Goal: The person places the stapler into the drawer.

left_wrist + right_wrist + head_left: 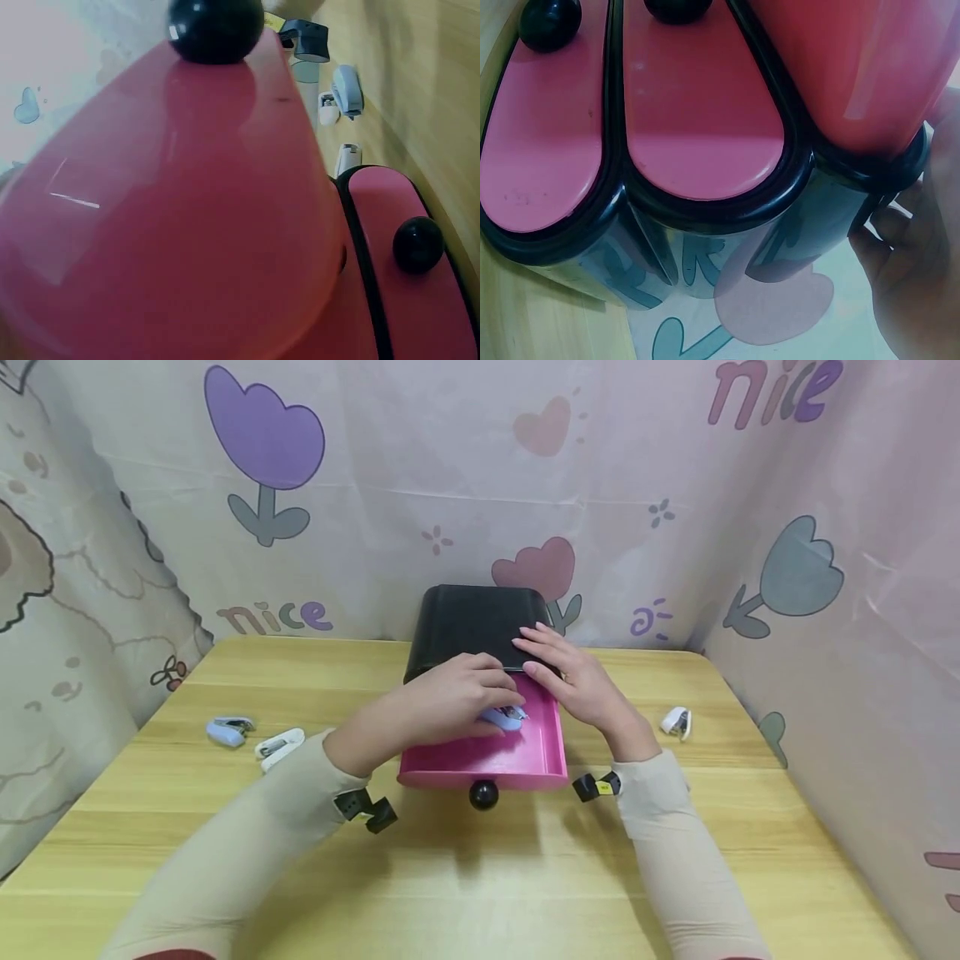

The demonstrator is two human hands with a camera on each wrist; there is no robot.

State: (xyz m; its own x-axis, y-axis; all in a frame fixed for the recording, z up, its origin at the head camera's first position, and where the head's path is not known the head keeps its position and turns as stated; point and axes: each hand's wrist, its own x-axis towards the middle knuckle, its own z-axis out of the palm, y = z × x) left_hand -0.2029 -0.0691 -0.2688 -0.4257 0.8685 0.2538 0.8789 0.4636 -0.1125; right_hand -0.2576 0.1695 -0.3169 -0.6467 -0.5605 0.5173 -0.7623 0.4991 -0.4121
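Note:
A black cabinet (pixel 480 622) stands at the back of the table, its top pink drawer (pixel 536 756) pulled out. My left hand (pixel 450 697) is over the drawer and holds a small light blue stapler (pixel 510 720) between its curled fingers and thumb. Part of the stapler is hidden under the fingers. My right hand (pixel 573 681) rests with extended fingers on the cabinet's right front top edge, and in the right wrist view the same hand (pixel 915 247) is at the cabinet's side. The drawer's black knob (pixel 483 794) faces me.
On the left of the table lie another light blue stapler (pixel 229 731) and a white stapler (pixel 280 746), close to my left sleeve. A white stapler (pixel 677 722) lies at the right. Lower pink drawers (pixel 701 127) are closed. A printed curtain (pixel 420 460) hangs behind.

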